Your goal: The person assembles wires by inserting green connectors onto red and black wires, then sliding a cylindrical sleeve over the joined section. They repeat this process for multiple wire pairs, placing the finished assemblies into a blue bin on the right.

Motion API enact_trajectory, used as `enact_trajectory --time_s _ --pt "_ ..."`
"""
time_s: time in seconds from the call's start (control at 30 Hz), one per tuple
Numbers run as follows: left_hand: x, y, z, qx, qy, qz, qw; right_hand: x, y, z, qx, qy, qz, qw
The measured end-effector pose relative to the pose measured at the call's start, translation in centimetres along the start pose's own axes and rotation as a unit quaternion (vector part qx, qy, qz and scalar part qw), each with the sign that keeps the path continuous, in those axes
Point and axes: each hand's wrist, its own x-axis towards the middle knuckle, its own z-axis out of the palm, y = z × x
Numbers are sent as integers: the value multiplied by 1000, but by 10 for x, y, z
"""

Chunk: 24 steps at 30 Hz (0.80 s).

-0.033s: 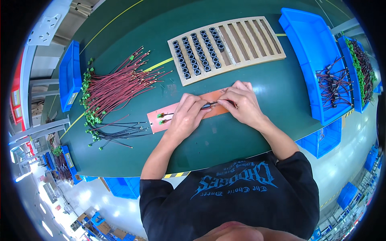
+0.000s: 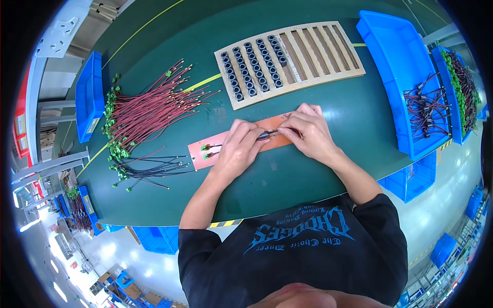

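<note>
An orange-pink flat board [image 2: 272, 122] lies on the green table, under both hands. My left hand [image 2: 237, 148] is closed over its middle, thumb and fingertips pinching a small black ring [image 2: 263, 136]. From the other side my right hand [image 2: 307, 132] pinches dark wires [image 2: 275, 131] that run to the ring; its fingers partly cover the wire ends. Left of my left hand, two green connectors [image 2: 205, 155] sit on the board, their wires leading under that hand. Whether the wires pass through the ring cannot be made out.
Red wires [image 2: 154, 110] and black wires [image 2: 159, 165] with green connectors lie at left. Beyond the board stands a slotted wooden tray [image 2: 303, 77] partly filled with black rings. Blue bins [image 2: 377, 61] flank the table; the right one holds finished-looking wire bundles [image 2: 426, 105] with black pieces.
</note>
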Motion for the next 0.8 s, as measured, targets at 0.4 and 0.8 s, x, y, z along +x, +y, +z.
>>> enact_trajectory --time_s 0.4,0.8 --pt "3 0 6 11 3 11 1000 2 1 0 -11 -3 -15 1000" --pt "15 2 -13 -76 -97 -70 990 3 5 -8 -13 -42 2 999"
